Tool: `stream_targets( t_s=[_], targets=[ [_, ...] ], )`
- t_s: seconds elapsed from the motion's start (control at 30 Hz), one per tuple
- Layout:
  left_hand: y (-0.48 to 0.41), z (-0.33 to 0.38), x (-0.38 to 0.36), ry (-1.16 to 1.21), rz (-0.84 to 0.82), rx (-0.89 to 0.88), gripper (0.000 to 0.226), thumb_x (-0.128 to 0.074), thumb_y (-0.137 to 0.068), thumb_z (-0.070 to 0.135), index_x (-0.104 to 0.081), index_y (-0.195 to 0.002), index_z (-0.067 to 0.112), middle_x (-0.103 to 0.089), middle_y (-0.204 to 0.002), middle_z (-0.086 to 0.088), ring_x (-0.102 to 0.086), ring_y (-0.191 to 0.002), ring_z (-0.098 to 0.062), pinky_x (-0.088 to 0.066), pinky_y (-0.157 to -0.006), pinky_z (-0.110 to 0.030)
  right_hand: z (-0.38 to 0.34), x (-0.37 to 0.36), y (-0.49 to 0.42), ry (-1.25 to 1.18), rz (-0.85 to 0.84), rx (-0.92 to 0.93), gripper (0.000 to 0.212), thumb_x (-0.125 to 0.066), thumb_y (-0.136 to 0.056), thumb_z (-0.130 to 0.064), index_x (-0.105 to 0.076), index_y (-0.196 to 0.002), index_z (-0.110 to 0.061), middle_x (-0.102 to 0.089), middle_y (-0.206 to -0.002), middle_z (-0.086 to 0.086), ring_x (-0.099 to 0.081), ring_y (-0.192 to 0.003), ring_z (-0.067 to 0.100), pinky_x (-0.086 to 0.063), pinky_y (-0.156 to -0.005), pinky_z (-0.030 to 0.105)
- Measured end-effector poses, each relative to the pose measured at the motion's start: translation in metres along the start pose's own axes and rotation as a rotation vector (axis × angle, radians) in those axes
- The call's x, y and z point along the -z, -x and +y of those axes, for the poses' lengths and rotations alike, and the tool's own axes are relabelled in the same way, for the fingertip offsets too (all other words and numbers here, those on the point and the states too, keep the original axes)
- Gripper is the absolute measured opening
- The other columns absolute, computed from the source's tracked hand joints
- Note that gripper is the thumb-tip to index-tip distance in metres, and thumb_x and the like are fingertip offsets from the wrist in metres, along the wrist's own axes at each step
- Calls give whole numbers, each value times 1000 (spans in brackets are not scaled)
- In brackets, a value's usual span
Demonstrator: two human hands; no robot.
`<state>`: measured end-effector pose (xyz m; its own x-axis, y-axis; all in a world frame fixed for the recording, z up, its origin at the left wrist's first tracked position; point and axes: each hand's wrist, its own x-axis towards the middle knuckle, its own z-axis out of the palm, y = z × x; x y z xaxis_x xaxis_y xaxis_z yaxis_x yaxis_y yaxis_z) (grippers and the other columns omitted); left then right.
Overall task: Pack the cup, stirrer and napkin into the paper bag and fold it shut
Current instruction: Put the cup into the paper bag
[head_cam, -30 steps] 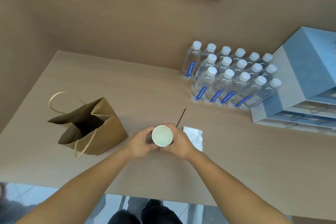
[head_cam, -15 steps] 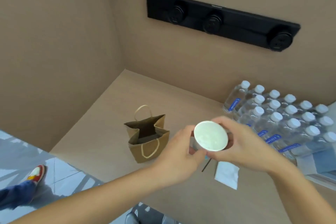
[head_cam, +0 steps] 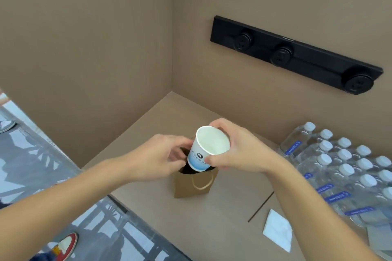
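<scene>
Tan walls close in the far corner of this beige table [head_cam: 148, 207], with a black socket strip [head_cam: 294, 53] on the right-hand wall and a block of water bottles [head_cam: 347, 171] at the right edge. My right hand [head_cam: 237, 152] has its fingers wrapped around the cup [head_cam: 206, 148], tilted with its base already dipping into the mouth of the paper bag [head_cam: 194, 183]. My left hand [head_cam: 161, 154] is curled at the bag's left rim, seemingly holding it open, though I cannot tell whether it pinches the paper. I judge step 1 is in hand: next I must straighten the cup, lower it and let go. The stirrer [head_cam: 261, 206] and napkin [head_cam: 276, 230] lie near right, unpacked. Half a second ago the cup was right of the bag and clear of it, both hands on it.
</scene>
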<state>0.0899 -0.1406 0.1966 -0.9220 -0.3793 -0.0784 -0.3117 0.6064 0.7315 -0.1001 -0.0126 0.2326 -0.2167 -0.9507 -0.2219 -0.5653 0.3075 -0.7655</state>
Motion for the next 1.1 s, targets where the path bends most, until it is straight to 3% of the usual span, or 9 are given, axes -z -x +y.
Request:
stream_targets(
  t_s=[0.13,0.23,0.4,0.47,0.63,0.77,0.87,1.0,1.1],
  targets=[
    [-4,-42,-9,-383,-102,-75,58,-62,-91,22,-39,-144,23,-45,-147,6,-39,-135,-9,-24,-108,-13,13,-21,-15,-77,28,-65,46,-78,-64,-25,-52,-101,-32,-73,-86,5,-73,-68,33,-62,-63,45],
    [-7,-61,-12,-524,-161,-184,63,-62,-91,28,-35,-147,19,-40,-152,4,-25,-143,-15,-23,-114,-19,19,-32,-18,-75,43,-106,46,-78,-64,-25,-51,-100,-32,-73,-80,5,-71,-61,29,-61,-64,44],
    [-15,-73,-9,-635,-140,-270,62,-63,-85,52,-41,-136,26,-56,-124,8,-29,-128,-16,-44,-97,-28,21,-35,-19,-70,83,-152,45,-75,-65,-23,-49,-101,-29,-71,-84,6,-66,-55,18,-61,-62,39],
    [-20,-72,-10,-552,-155,-252,60,-63,-83,56,-40,-131,28,-56,-113,7,-30,-123,-13,-46,-88,-26,22,-33,-19,-75,105,-170,46,-75,-64,-23,-49,-101,-28,-71,-90,9,-70,-59,23,-61,-64,40],
    [-33,-71,-9,-516,-201,-292,52,-64,-83,57,-44,-124,33,-56,-94,9,-32,-114,-15,-47,-80,-28,27,-33,-21,-45,124,-212,49,-74,-60,-30,-48,-101,-32,-67,-92,6,-68,-55,12,-56,-50,22],
    [-42,-73,-5,-598,-288,-383,55,-64,-82,58,-46,-130,39,-58,-97,8,-30,-111,-13,-39,-81,-21,32,-33,-21,126,145,-221,58,-73,-55,-40,-43,-104,-35,-58,-98,-7,-60,-84,13,-55,-59,29],
    [-43,-70,-3,-609,-371,-395,44,-63,-83,57,-56,-119,34,-59,-101,7,-33,-111,-14,-43,-79,-25,31,-35,-23,252,147,-209,58,-72,-57,-40,-42,-106,-33,-54,-99,-11,-56,-90,17,-55,-69,34],
    [-38,-68,1,-716,-405,-385,42,-51,-88,62,-68,-107,28,-58,-112,6,-34,-115,-20,-47,-86,-33,28,-42,-24,500,124,-184,60,-70,-59,-40,-44,-112,-28,-45,-102,-6,-54,-88,26,-47,-62,34],
    [-26,-65,-8,-836,-231,-505,31,-51,-93,53,-71,-92,29,-61,-102,8,-43,-101,-25,-46,-75,-34,29,-52,-23,707,77,-130,55,-73,-61,-37,-45,-106,-20,-37,-98,-2,-51,-72,28,-33,-48,32]
  ],
)
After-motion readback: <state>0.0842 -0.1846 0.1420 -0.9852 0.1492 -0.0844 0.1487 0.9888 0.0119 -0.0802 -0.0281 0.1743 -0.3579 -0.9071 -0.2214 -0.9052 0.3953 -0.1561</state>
